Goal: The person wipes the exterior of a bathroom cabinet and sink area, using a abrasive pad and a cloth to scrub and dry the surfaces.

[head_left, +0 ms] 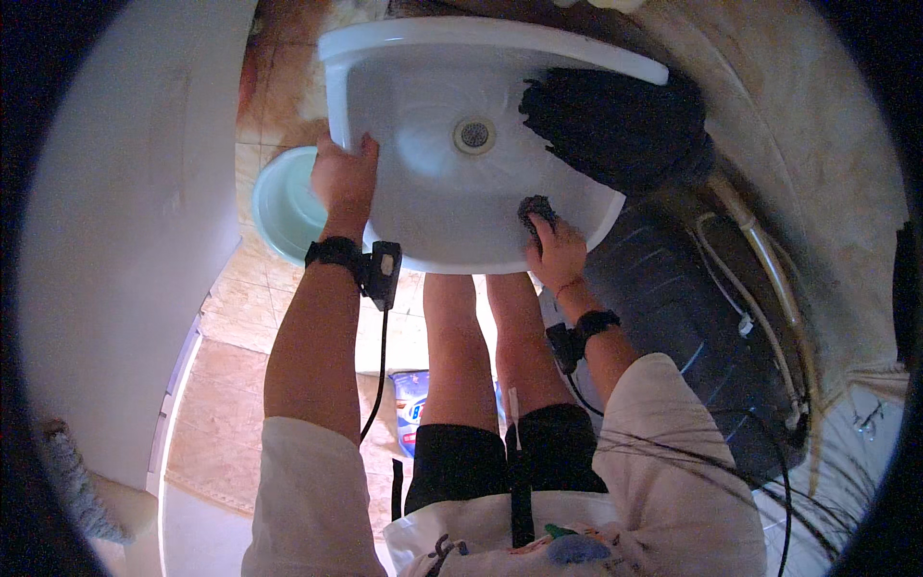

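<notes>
A white sink (423, 252) with a round drain (473, 136) in its bottom lies in front of me. My left hand (346, 183) is closed over its left rim, the thumb on the inner side. In my right hand (560, 255) is a dark scouring pad (535, 210), pressed against the inner wall near the front right rim. The fingers bend around the pad, and part of it is hidden by them. A black mop head (625, 130) drapes over the sink's right side, its strands hanging into the bowl.
A pale green basin (279, 207) stands on the tiled floor left of the sink. Along the right wall run a pipe (760, 250) and a thin hose, beside a large dark ribbed surface (673, 317). A blue and white package (409, 413) lies by my legs.
</notes>
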Tool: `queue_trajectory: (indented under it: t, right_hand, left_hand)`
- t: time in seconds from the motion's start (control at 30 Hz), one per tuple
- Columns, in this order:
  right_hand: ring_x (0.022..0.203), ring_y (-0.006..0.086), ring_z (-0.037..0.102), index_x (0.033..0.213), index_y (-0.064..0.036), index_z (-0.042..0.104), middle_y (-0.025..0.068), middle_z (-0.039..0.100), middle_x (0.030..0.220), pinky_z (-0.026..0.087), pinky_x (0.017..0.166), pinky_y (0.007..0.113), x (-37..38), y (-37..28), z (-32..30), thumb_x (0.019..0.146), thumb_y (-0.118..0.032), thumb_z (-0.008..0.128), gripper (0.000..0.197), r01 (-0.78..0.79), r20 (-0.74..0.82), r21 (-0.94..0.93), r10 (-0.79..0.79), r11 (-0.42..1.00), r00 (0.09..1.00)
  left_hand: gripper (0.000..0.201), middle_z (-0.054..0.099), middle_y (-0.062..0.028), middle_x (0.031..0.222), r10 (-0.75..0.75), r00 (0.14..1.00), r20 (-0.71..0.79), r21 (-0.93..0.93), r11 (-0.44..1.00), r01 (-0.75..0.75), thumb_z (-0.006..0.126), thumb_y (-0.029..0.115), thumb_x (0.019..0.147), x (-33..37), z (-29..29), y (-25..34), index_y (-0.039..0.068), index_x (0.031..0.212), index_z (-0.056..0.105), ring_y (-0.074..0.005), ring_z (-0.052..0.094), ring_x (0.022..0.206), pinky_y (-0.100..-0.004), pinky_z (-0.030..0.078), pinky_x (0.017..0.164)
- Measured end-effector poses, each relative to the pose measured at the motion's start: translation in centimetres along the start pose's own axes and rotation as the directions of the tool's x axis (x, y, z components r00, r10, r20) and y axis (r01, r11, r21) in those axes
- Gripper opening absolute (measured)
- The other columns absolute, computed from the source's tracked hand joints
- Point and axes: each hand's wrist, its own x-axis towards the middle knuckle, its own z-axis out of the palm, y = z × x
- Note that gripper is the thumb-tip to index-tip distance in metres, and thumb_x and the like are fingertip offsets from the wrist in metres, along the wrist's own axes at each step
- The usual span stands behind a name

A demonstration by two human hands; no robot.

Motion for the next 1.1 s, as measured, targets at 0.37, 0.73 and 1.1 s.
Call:
queue_trajectory:
  t: [0.37,0.73,1.1]
  right_hand:
    - [0.068,0.0363,0.052,0.109,-0.0114,0.055,0.0180,0.054,0.080,0.042,0.064,0.048,0.4,0.1,-0.5,0.070,-0.021,0.054,0.040,0.010,0.005,0.024,-0.010,1.000,1.000]
    - [0.064,0.0334,0.051,0.111,-0.0129,0.054,0.0161,0.052,0.077,0.040,0.060,0.046,0.3,0.8,0.0,0.069,-0.023,0.057,0.043,0.065,-0.162,0.115,-0.046,0.991,0.986]
    - [0.063,0.0312,0.051,0.112,-0.0116,0.055,0.0139,0.052,0.073,0.040,0.063,0.044,0.2,0.9,0.1,0.070,-0.021,0.058,0.043,0.006,-0.181,0.142,0.020,0.990,0.983]
  left_hand:
    - [0.054,0.062,-0.0232,0.083,0.048,0.996,-0.078,0.064,0.997,-0.043,0.065,0.040,0.069,-0.1,-0.4,0.6,-0.002,0.098,0.049,-0.0390,0.061,0.079,-0.0447,0.049,0.069]
    - [0.054,0.064,-0.0157,0.089,-0.119,0.974,0.194,-0.244,0.956,0.165,0.072,0.036,0.064,1.9,-0.3,-0.2,-0.003,0.099,0.061,-0.0263,0.062,0.079,-0.0355,0.048,0.072]
    - [0.053,0.064,-0.0130,0.090,-0.043,0.973,0.225,-0.299,0.948,0.111,0.073,0.033,0.062,3.7,-0.7,0.3,-0.003,0.099,0.061,-0.0256,0.061,0.078,-0.0346,0.046,0.074]
